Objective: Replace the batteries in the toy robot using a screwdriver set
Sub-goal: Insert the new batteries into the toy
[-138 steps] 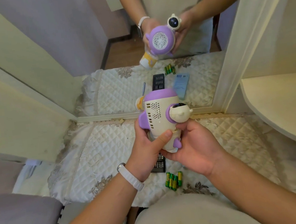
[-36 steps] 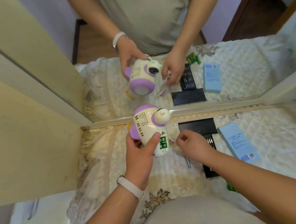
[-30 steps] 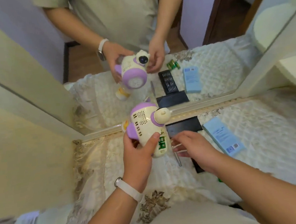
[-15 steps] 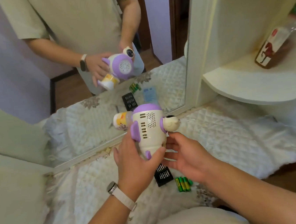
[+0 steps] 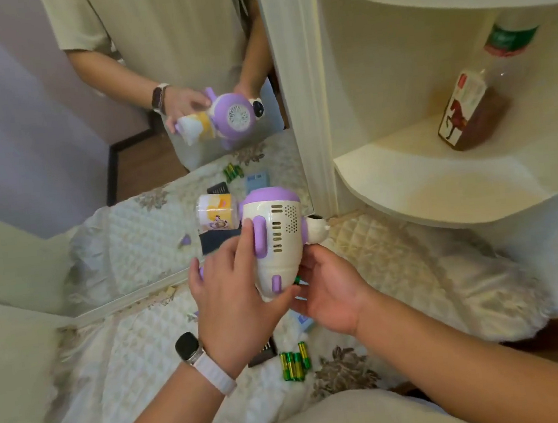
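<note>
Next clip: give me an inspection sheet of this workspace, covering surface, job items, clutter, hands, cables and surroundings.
Surface: quilted cloth with floral trim.
Job's things: toy robot held up off the cloth; green batteries lying together on the cloth; black bit case partly hidden by the left arm.
Clutter: blue box mostly hidden beneath the hands.
Hands: left hand grips the toy robot's body; right hand touches its lower end, grip unclear.
Cables: nothing seen.
Surroundings: mirror behind the cloth; corner shelf holding a bottle.
</note>
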